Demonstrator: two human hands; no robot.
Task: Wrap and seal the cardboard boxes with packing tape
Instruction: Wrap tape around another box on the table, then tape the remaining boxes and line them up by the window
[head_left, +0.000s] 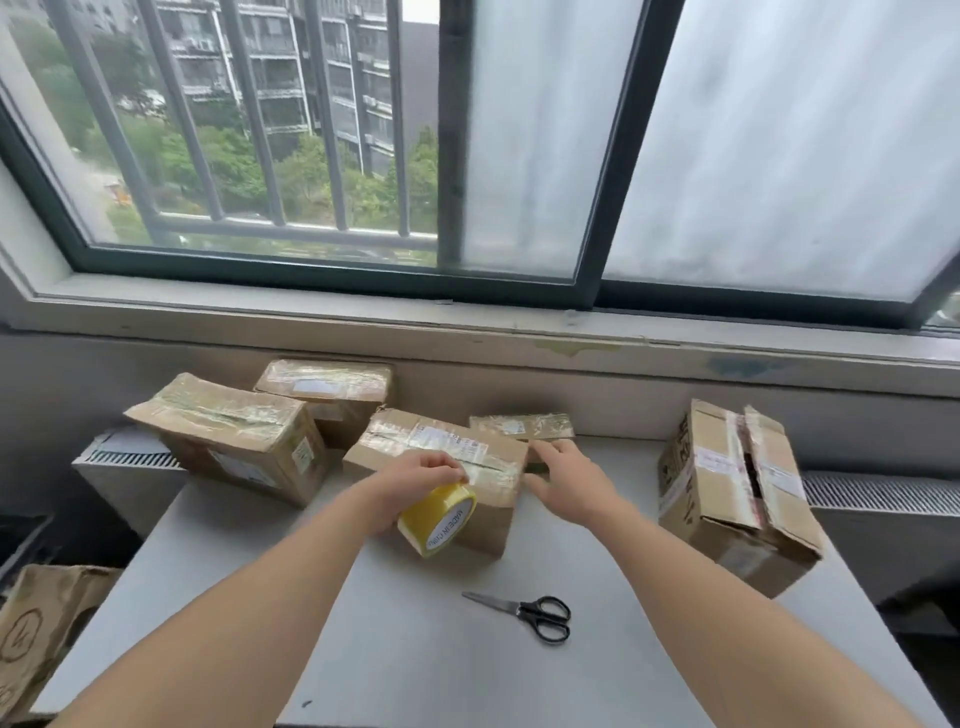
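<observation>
Grey table (415, 654) below a dark-framed barred window (453, 156), frosted panes (779, 156) rightward, perhaps radiators (878, 493) either side.

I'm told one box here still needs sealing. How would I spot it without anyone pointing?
Start at the grey table under the window. Most boxes huddle at its far left and middle, but a lone box stands near the right edge. Unlike the taped boxes, glossy on top, its top flaps gape, with a dark slit between torn strips of old tape.
</observation>
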